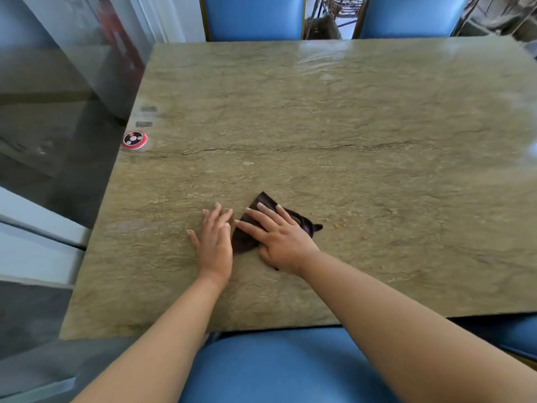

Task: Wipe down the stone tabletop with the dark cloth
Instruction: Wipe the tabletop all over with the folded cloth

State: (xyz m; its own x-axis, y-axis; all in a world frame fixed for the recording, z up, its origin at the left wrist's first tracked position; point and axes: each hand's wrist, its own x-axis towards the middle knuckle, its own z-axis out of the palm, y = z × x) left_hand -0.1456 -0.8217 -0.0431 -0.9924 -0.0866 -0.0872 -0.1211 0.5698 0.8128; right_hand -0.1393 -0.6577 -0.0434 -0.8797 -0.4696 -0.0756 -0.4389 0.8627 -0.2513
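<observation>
The greenish-brown stone tabletop (334, 117) fills most of the head view. A dark folded cloth (263, 202) lies on it near the front middle. My right hand (279, 237) presses flat on the cloth with fingers spread, covering most of it. Just to its left, my left hand (213, 242) rests palm down on the bare stone, fingers apart, touching the cloth's left edge and holding nothing. Small yellowish crumbs (337, 225) lie on the stone right of the cloth.
A round red and black call button (134, 139) sits at the table's left edge. Two blue chairs (254, 17) stand at the far side, and a blue seat (279, 370) is at the near edge. A glass partition (58, 91) runs along the left.
</observation>
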